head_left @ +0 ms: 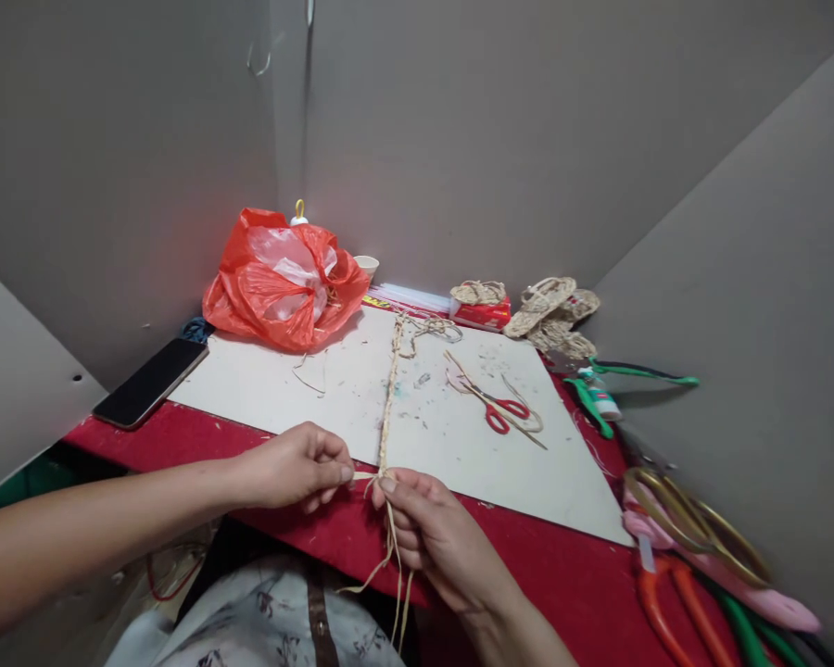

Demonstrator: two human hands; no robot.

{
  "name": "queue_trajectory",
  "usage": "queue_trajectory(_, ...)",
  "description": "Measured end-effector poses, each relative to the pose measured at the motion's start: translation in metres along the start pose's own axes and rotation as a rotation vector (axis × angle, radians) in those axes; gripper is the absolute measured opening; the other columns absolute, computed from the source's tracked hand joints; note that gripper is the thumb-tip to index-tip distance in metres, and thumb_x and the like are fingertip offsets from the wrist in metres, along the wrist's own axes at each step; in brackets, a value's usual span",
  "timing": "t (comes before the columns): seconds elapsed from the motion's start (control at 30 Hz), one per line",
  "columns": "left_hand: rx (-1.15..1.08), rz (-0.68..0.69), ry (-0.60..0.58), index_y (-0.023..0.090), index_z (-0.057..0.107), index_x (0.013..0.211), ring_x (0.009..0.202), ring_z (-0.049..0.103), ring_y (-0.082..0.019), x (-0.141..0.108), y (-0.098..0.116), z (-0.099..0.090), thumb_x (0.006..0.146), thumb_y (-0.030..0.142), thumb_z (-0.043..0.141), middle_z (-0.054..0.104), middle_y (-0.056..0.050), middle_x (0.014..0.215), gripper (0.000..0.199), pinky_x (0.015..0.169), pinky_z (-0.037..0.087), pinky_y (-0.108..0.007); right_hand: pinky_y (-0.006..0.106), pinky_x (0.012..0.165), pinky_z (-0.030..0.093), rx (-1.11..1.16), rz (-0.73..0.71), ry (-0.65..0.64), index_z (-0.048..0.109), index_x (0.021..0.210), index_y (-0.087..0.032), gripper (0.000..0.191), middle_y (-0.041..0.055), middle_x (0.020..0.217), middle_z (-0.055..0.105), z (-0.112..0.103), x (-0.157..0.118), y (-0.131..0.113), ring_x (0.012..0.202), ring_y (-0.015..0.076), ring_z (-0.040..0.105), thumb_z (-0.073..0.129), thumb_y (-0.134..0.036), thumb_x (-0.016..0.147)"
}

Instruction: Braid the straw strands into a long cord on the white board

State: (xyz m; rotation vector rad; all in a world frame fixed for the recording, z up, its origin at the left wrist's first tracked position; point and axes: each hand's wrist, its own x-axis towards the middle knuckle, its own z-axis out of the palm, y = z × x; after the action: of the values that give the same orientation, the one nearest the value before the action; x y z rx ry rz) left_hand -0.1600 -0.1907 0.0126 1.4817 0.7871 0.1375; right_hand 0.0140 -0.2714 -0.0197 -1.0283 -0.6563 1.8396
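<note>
A narrow braid of pale straw [390, 398] runs from the back of the white board down to the table's near edge. My right hand [423, 523] pinches the near end of this braid between thumb and fingers. Loose straw strands [392, 547] hang below it over the edge. To the left, my left hand [306, 468] is closed on one flat straw strand [364, 475], which stretches sideways to the braid's end. Red-handled scissors [497, 410] lie on the board to the right of the braid.
A red plastic bag [284, 287] stands at the back left, near a black phone [151, 382]. Woven straw slippers [552, 310] lie at the back right. Shears and pliers with orange handles [681, 602] crowd the right edge. Grey walls [493, 139] enclose the table.
</note>
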Motion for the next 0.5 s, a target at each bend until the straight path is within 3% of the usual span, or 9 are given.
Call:
queue_trajectory(0.17,0.203,-0.128,-0.052,0.016,0.051,0.073,0.044,0.044,-0.009,-0.018,0.004,-0.034,0.081,0.042,0.048,0.048,0.004,0.053,0.027,0.045,0.034,-0.020,0.018,0.036,0.005,-0.043,0.026,-0.006,0.052,0.069,-0.014,0.034,-0.0134,0.043,0.022,-0.007,-0.002,-0.001,0.036,0.0009,0.009,0.066,-0.045,0.075)
queue_trajectory(0.23,0.431,-0.134,0.047,0.016,0.051,0.069,0.047,0.045,-0.010,-0.022,0.010,-0.048,0.081,0.034,0.045,0.049,0.003,0.055,0.022,0.048,0.034,-0.021,0.018,0.036,0.005,-0.062,0.025,0.016,0.052,0.069,-0.015,0.036,-0.0134,0.042,0.023,-0.008,-0.002,0.000,0.036,0.0013,0.010,0.066,-0.048,0.073)
queue_trajectory(0.37,0.917,0.069,0.394,0.016,0.050,0.063,0.053,0.041,-0.009,-0.011,0.031,-0.069,0.076,0.021,0.043,0.049,0.001,0.058,0.016,0.053,0.028,-0.021,0.020,0.037,0.003,-0.097,0.032,0.065,0.052,0.067,-0.017,0.042,-0.0137,0.039,0.021,-0.009,0.001,0.006,0.034,0.0022,0.010,0.067,-0.056,0.067)
queue_trajectory(0.5,1.106,0.197,0.497,0.017,0.051,0.064,0.052,0.038,-0.010,0.031,0.057,-0.087,0.079,0.021,0.040,0.048,0.000,0.057,0.019,0.052,0.025,-0.022,0.019,0.040,0.006,-0.109,0.028,0.076,0.052,0.063,-0.016,0.047,-0.0122,0.038,0.025,-0.015,0.007,0.011,0.036,0.0031,0.015,0.070,-0.059,0.061)
